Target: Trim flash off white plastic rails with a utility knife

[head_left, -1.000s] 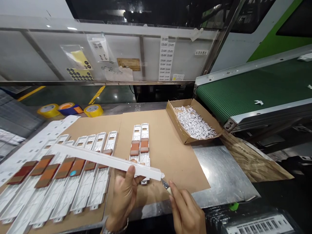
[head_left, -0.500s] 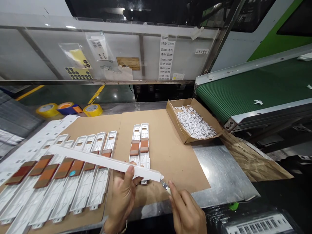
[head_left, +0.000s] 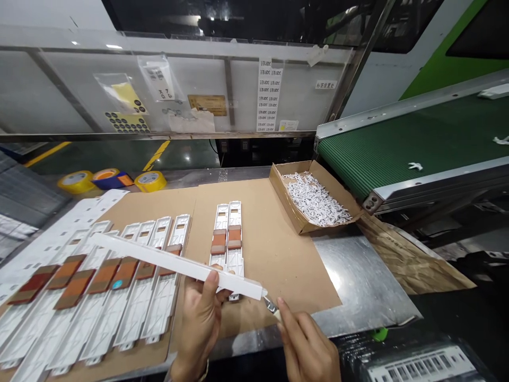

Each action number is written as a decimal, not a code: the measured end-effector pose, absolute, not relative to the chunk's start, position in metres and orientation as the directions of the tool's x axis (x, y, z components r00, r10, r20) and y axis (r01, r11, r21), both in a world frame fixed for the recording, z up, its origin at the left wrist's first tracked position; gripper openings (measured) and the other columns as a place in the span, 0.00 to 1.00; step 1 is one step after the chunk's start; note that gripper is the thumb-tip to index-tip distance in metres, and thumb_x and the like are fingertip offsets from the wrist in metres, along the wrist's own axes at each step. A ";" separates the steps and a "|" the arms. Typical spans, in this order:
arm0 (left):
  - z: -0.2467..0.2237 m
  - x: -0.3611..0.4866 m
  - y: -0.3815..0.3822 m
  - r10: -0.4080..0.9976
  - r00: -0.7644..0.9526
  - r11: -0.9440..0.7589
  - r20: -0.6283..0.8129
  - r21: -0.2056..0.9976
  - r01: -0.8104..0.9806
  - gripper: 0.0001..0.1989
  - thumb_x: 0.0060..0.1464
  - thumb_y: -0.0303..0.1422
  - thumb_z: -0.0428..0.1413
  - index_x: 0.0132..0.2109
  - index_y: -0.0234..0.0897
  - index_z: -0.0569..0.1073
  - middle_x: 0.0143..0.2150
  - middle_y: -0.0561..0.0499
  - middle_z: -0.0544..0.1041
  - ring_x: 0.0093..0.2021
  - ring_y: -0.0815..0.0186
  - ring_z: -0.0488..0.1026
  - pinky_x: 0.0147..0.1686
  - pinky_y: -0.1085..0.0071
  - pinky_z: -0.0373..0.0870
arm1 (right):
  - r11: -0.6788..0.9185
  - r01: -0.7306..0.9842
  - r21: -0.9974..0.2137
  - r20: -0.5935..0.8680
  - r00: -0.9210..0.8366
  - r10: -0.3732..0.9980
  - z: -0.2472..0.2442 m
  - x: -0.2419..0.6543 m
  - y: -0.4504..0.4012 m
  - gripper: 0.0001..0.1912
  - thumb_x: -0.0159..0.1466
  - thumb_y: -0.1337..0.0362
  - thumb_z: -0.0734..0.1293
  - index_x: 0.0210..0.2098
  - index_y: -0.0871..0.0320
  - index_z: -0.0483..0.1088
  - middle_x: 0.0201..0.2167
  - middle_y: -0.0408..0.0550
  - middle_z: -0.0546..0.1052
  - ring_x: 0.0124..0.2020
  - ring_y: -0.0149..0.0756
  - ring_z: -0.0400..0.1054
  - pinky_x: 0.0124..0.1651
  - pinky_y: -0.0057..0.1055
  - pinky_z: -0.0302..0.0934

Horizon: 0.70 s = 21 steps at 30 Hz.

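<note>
Held up in my left hand is a long white plastic strip, slanting from upper left to lower right, thumb on top and fingers wrapped beneath. My right hand pinches a small knife with a pale handle and a metal front. Its tip is at the strip's right end; whether it touches cannot be made out. Behind the strip, two white plastic trays lie side by side, each crossed by an orange-brown block. Several similar white trays with brown blocks lie at the left.
Cardboard covers much of the metal table. A cardboard box of small white pieces stands at the back right, beside a green conveyor belt carrying a few white parts. Tape rolls line the table's back left.
The knife and my right hand have shifted very slightly right and down. White parts on the conveyor have moved a little left. My left hand keeps its hold.
</note>
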<state>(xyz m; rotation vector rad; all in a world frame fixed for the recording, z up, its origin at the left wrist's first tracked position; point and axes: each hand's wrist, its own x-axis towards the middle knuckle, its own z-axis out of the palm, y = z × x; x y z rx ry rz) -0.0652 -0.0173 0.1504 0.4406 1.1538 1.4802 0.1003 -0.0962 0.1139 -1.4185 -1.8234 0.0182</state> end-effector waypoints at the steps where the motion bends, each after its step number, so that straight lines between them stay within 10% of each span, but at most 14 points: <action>1: 0.150 -0.065 -0.018 0.903 -0.285 0.131 -0.321 0.838 -0.530 0.17 0.42 0.41 0.64 0.35 0.34 0.71 0.30 0.53 0.75 0.33 0.69 0.73 0.32 0.76 0.74 | 0.368 0.804 -0.467 0.568 -0.047 0.822 0.114 0.099 -0.097 0.26 0.63 0.73 0.60 0.60 0.58 0.59 0.25 0.46 0.68 0.25 0.30 0.65 0.28 0.25 0.61; 21: 0.146 -0.069 -0.020 0.892 -0.266 0.173 -0.365 0.821 -0.544 0.19 0.42 0.41 0.64 0.38 0.36 0.68 0.31 0.54 0.74 0.31 0.70 0.72 0.29 0.77 0.72 | 0.323 0.833 -0.449 0.505 -0.061 0.861 0.109 0.112 -0.096 0.24 0.64 0.72 0.60 0.60 0.59 0.59 0.26 0.47 0.70 0.26 0.31 0.67 0.30 0.25 0.63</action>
